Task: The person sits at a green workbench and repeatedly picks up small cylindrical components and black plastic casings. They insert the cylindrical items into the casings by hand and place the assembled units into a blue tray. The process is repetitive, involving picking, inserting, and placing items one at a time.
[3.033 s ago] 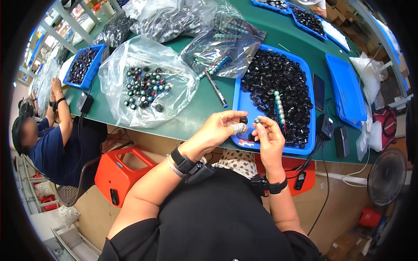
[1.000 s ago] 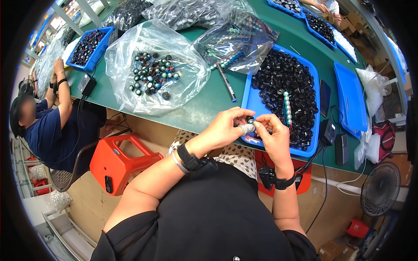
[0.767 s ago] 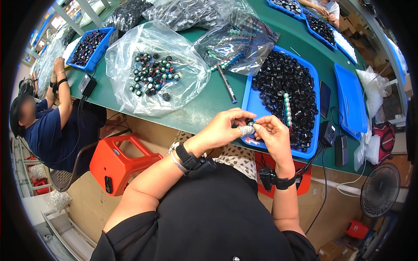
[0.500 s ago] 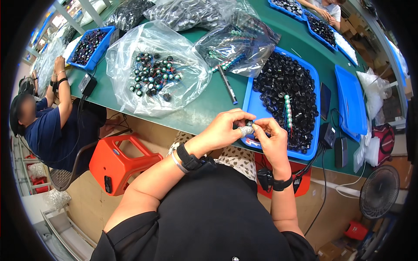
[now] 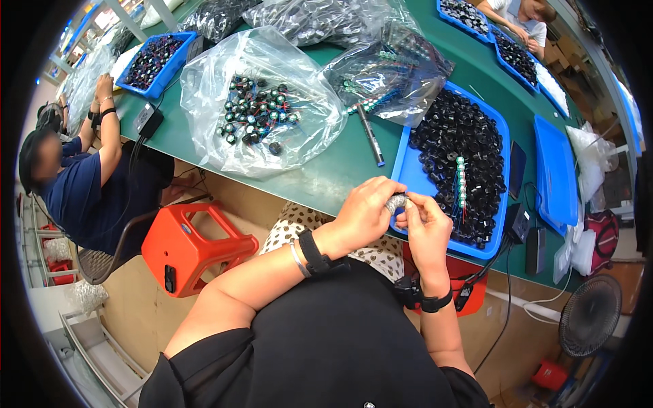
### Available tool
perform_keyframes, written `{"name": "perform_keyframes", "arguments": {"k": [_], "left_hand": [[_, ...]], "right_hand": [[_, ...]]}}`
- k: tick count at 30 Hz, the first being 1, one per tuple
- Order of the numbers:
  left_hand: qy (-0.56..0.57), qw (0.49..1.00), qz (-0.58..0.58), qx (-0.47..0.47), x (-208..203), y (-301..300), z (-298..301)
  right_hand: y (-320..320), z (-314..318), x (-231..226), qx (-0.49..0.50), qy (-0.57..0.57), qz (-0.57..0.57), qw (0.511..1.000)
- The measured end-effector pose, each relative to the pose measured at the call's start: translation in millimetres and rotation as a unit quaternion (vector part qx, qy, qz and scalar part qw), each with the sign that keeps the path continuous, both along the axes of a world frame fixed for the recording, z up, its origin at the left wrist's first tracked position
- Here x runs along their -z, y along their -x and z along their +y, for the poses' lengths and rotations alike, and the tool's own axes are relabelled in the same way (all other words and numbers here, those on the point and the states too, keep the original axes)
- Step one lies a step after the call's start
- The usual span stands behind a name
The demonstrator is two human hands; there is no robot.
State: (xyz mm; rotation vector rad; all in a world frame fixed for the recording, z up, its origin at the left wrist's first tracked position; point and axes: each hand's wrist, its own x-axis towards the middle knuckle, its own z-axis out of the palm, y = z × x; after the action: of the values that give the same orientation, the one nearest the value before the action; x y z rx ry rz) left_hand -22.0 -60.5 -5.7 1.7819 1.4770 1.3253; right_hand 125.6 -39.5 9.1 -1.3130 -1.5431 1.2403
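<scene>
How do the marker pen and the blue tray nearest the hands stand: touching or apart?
Apart: the head view shows a strip of green tabletop between the marker pen and blue tray.

Shows, on the table (image 5: 306, 183), a tray (image 5: 408, 166) of caps (image 5: 435, 136) with a strip (image 5: 462, 180) atop, ahead and right of the fingers (image 5: 427, 207), a marker (image 5: 371, 138) ahead-left of them, and a bag (image 5: 320, 129) with parts (image 5: 262, 112) farther left.

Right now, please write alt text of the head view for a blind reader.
The left hand and right hand meet beside a blue tray of black parts, what they hold unclear. To the tray's left: a marker, a clear bag.
</scene>
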Motion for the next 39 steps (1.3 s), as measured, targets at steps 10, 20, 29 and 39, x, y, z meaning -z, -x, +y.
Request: {"name": "perform_keyframes", "arguments": {"k": [10,20,29,39], "left_hand": [[0.214,0.883,-0.417,0.008,-3.4,-20.0,0.0],[0.173,0.874,-0.453,0.031,-6.7,-8.5,-2.1],[0.205,0.867,-0.433,0.132,-16.6,30.3,2.3],[0.248,0.903,-0.348,-0.050,22.2,65.9,4.3]], "right_hand": [[7.2,-8.4,-6.6,0.065,-0.086,0.009,0.994],[3.8,-1.8,-13.5,-0.002,0.036,0.147,0.988],[-20.1,25.0,-1.7,-0.080,0.257,0.357,0.894],[-19.2,21.4,11.2,-0.025,0.154,0.302,0.940]]}}
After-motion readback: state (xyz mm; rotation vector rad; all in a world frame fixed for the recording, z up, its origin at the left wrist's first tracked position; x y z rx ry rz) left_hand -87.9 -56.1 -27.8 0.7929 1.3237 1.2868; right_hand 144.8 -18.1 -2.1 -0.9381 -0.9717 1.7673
